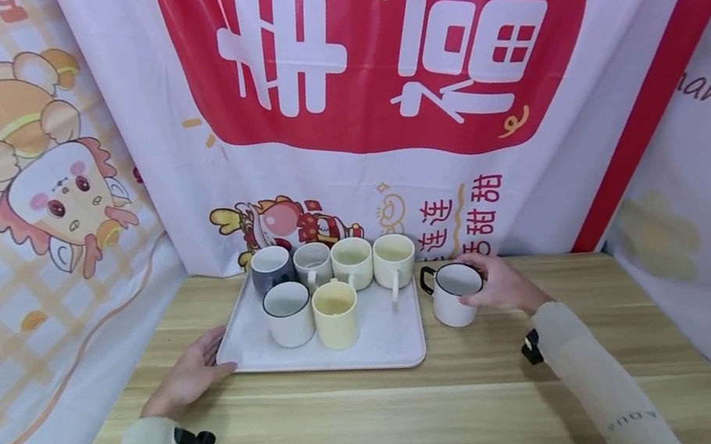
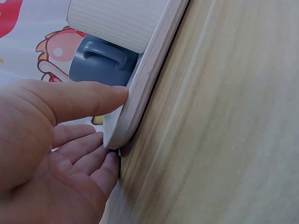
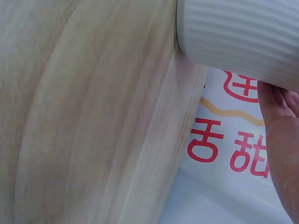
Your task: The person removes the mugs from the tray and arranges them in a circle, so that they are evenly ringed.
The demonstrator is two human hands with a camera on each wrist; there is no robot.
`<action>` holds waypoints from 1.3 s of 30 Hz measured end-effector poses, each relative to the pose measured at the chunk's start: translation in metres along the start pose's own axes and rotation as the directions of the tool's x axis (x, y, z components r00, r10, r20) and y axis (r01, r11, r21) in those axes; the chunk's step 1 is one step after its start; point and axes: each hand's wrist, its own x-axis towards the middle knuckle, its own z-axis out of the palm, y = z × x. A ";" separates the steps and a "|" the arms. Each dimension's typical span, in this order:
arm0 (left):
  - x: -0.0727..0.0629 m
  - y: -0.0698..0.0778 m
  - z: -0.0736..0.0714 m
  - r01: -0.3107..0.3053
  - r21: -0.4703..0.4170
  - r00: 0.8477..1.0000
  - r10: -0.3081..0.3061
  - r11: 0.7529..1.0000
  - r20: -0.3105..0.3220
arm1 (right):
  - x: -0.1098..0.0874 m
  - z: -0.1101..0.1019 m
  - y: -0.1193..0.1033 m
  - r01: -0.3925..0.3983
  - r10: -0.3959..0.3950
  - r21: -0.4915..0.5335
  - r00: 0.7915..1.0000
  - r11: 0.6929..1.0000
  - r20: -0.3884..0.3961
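Observation:
On the right, my right hand (image 1: 498, 282) grips a white enamel-style mug (image 1: 453, 305) with a dark rim and black handle, thumb on the near side and fingers behind. In the right wrist view the mug's ribbed wall (image 3: 238, 37) stands close against the tabletop. My left hand (image 1: 191, 372) touches the front left corner of a white tray (image 1: 378, 349); its thumb (image 2: 91, 100) lies at the rim and the fingers stretch loosely along the outer side. On the tray stand a pale yellow mug (image 1: 338, 328) and a white ribbed mug (image 1: 291, 324) in front.
Along the tray's back are a dark blue mug (image 1: 273, 272), a grey mug (image 1: 313, 267) and two cream mugs, one (image 1: 354, 270) beside the other (image 1: 395, 266). The wooden table (image 1: 364, 435) ends at a printed curtain (image 1: 174, 166) behind.

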 end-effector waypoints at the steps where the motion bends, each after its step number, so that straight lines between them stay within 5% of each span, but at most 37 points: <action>1: 0.000 0.000 0.000 0.000 0.002 1.000 0.000 1.000 0.000 | 0.001 -0.002 0.000 0.001 -0.001 0.008 1.000 1.000 0.011; 12: 0.004 0.001 0.001 -0.023 0.003 1.000 0.023 1.000 -0.002 | -0.003 -0.020 -0.013 -0.061 0.062 -0.019 0.997 0.998 0.047; 20: 0.001 0.004 0.001 -0.024 0.004 1.000 0.024 1.000 -0.005 | 0.000 -0.020 -0.056 -0.077 0.082 -0.092 0.996 0.993 0.046; 29: -0.001 0.005 -0.001 -0.023 0.026 1.000 0.023 0.999 0.000 | 0.008 0.019 -0.107 0.020 -0.007 -0.203 0.998 0.979 0.063; 39: -0.001 0.003 -0.001 -0.012 0.024 1.000 0.012 1.000 0.004 | 0.027 0.081 -0.135 0.093 -0.077 -0.151 0.991 0.984 0.107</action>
